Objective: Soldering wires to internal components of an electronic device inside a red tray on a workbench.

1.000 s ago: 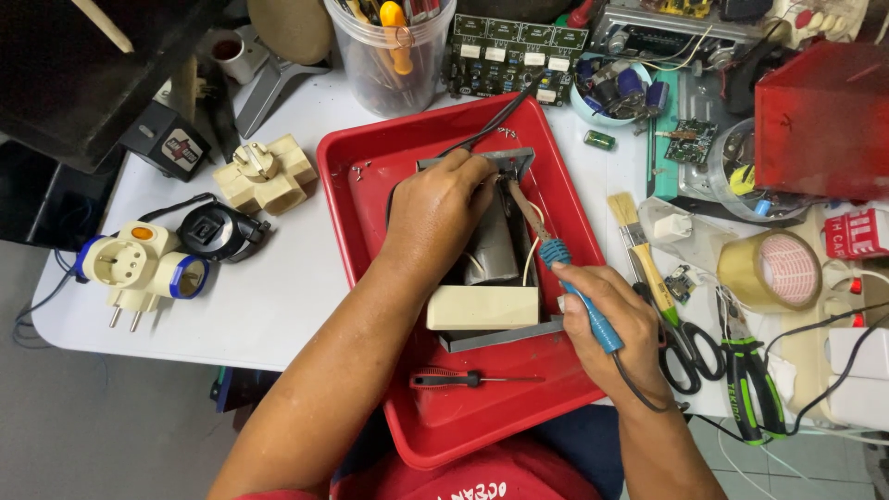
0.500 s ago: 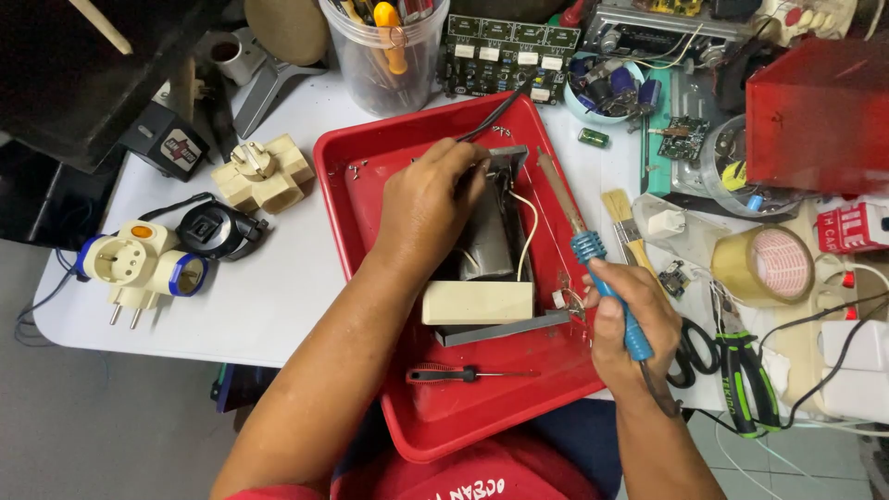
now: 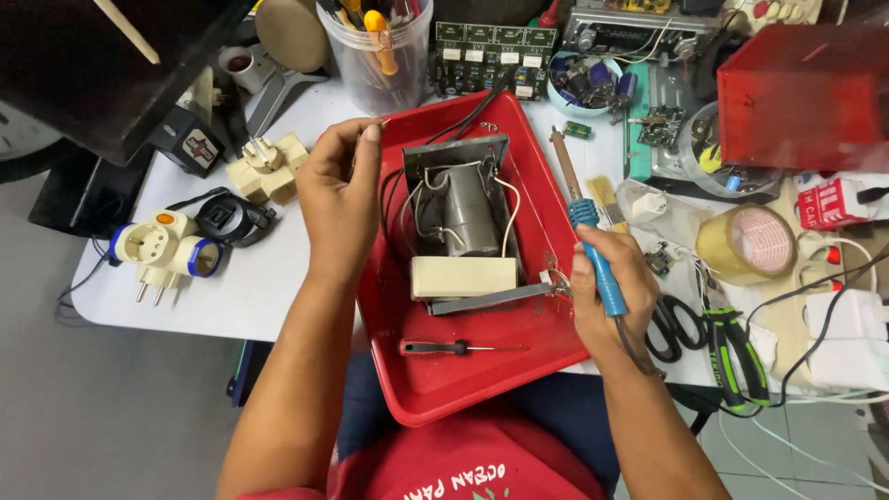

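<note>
A red tray in front of me holds a grey transformer on a metal frame with white wires, a cream box against its near side, and a small black-handled screwdriver. My left hand is at the tray's upper left corner, fingers pinched on a thin wire. My right hand rests at the tray's right rim and grips a blue-handled soldering iron, whose tip points away from me and is clear of the transformer.
At the back stand a clear tub of tools, a green circuit board and a red box. To the right lie a tape roll, scissors and green pliers. Plug adapters lie at the left.
My left hand lifted off the transformer and moved left to the tray's corner. My right hand pulled the soldering iron out to the right rim, tip now pointing away.
</note>
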